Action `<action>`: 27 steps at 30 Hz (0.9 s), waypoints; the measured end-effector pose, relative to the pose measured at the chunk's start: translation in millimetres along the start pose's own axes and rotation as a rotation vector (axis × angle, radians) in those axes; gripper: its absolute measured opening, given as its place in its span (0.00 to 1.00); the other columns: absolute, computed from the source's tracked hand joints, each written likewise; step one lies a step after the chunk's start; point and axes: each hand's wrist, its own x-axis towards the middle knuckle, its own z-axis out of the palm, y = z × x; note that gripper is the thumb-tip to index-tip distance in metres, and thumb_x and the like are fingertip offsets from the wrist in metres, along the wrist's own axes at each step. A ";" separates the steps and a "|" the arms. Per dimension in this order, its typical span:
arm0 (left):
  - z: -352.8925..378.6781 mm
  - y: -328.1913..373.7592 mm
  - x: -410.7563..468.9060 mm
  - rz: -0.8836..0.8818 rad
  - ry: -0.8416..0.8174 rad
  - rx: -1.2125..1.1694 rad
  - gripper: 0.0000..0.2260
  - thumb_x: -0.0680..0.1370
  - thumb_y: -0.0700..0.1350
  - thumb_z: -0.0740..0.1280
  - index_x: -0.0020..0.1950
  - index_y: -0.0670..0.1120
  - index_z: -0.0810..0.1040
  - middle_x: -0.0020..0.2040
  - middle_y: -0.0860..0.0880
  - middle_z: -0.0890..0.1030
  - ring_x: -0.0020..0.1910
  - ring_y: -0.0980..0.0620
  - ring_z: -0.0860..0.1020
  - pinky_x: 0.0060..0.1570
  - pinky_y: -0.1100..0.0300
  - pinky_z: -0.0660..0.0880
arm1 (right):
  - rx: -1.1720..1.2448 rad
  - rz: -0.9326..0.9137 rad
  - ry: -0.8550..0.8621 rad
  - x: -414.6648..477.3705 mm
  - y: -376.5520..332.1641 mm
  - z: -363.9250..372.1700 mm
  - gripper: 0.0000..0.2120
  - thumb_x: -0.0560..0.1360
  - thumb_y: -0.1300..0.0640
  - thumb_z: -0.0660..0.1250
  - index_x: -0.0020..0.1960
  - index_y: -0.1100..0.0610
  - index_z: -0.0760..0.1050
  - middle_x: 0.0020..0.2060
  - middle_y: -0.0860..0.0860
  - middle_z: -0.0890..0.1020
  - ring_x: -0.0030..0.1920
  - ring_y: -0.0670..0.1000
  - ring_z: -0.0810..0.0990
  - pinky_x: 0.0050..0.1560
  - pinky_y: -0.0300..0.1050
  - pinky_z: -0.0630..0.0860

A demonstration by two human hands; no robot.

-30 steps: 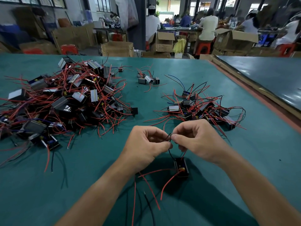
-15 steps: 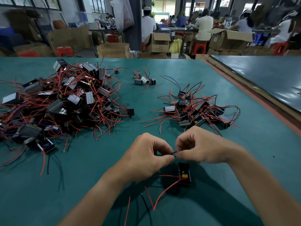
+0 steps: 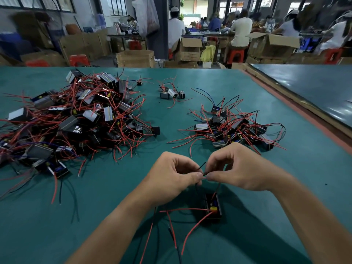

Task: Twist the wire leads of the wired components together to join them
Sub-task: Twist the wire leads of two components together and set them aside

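Near the front centre of a green desk [image 3: 57, 225], two bare hands meet fingertip to fingertip. The left hand [image 3: 171, 180] and the right hand [image 3: 238, 168] are both closed in a pinch, thumb against forefinger, on thin black wire leads [image 3: 202, 166]. A short black end pokes up between the two hands. Just below them is a small black boxed part [image 3: 214, 204] with a yellow piece inside. Black leads run from it up to the pinching fingers. Whether the part rests on the desk or hangs just above it cannot be told. Loose red wires [image 3: 190, 231] trail from the part toward the viewer, between the forearms.

Far to the left lies a large pile of similar parts [image 3: 76, 121], tangled with red and black wires. To the right, just beyond the hands, sits a smaller pile [image 3: 234, 128]. Between the piles, further back, is a small cluster of a few parts [image 3: 171, 92].

A second, darker desk [image 3: 314, 88] stands along the right side. Behind are cardboard boxes [image 3: 135, 58], red stools and seated people [image 3: 241, 29] with their backs turned.
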 end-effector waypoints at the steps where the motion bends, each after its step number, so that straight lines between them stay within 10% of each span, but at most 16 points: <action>1: 0.1 -0.7 0.4 -0.004 -0.003 0.010 0.08 0.75 0.35 0.72 0.38 0.46 0.83 0.34 0.49 0.84 0.34 0.55 0.75 0.38 0.59 0.71 | -0.006 0.002 0.002 0.1 0.2 0.9 0.03 0.72 0.59 0.75 0.40 0.54 0.83 0.34 0.50 0.84 0.36 0.52 0.82 0.41 0.50 0.79; 23: 2.5 -7.8 0.7 0.109 0.024 0.305 0.09 0.74 0.40 0.72 0.38 0.53 0.82 0.27 0.62 0.77 0.24 0.62 0.66 0.27 0.71 0.62 | 0.111 0.089 -0.127 0.9 3.3 4.4 0.07 0.76 0.63 0.70 0.39 0.57 0.78 0.27 0.46 0.77 0.29 0.44 0.72 0.33 0.37 0.69; 27: 4.3 -13.4 3.1 0.110 0.064 0.299 0.07 0.73 0.43 0.72 0.37 0.55 0.82 0.31 0.59 0.80 0.29 0.58 0.69 0.32 0.60 0.68 | 0.129 0.120 -0.111 1.8 4.1 5.8 0.06 0.77 0.64 0.68 0.42 0.62 0.78 0.26 0.46 0.76 0.28 0.45 0.71 0.31 0.38 0.70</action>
